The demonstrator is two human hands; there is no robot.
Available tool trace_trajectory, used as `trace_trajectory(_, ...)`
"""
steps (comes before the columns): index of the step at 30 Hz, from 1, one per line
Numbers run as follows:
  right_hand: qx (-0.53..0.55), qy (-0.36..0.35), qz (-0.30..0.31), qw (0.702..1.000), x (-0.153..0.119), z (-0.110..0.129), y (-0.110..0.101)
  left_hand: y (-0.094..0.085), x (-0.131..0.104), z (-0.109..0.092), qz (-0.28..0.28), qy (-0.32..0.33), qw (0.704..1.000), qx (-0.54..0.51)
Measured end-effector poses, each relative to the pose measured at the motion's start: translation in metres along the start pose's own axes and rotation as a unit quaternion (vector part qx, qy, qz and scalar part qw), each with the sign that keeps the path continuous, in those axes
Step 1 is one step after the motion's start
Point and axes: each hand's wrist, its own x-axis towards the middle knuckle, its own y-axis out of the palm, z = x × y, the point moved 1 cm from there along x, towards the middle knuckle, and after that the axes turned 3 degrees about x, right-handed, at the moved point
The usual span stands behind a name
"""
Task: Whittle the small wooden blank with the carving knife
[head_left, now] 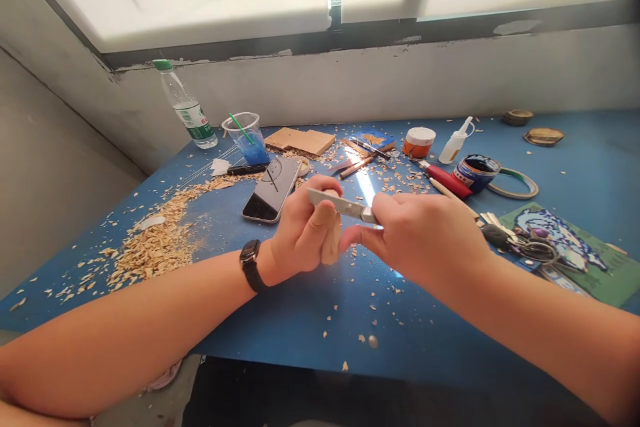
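Above the blue table [280,327], my left hand [303,230] is wrapped round a small pale piece of wood [331,240], whose lower end shows below the fingers. A dark watch is on the left wrist. My right hand [425,230] is closed round the handle of a knife [345,205], and the handle is mostly hidden in the fist. The flat grey blade points left and lies across the upper part of the wood, by the left thumb. The right thumb is stretched toward the wood's lower part.
A phone [271,190], a cup [247,140] and a bottle [190,107] stand or lie beyond my left hand. Wood shavings [155,247] are heaped at left. Glue [455,143], an open jar [475,172], tape [515,184] and keys [525,247] are at right.
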Motion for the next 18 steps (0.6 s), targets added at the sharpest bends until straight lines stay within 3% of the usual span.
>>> trace_trajectory(3,0.006,0.003,-0.012,1.000,0.001,-0.003,0.000,0.001,0.000,0.004,-0.020,0.021,1.000,-0.006)
trace_trajectory(9,0.045,-0.049,0.044,0.997,0.002,-0.003,-0.009,-0.004,0.006,0.007,0.085,0.067,0.994,-0.015)
trace_trajectory(14,0.080,-0.115,0.020,0.990,0.002,-0.006,-0.009,-0.005,0.008,0.012,0.142,0.007,0.987,-0.078)
trace_trajectory(18,0.089,-0.128,0.020,0.988,0.001,-0.007,-0.007,-0.005,0.006,0.012,0.145,-0.005,0.983,-0.114)
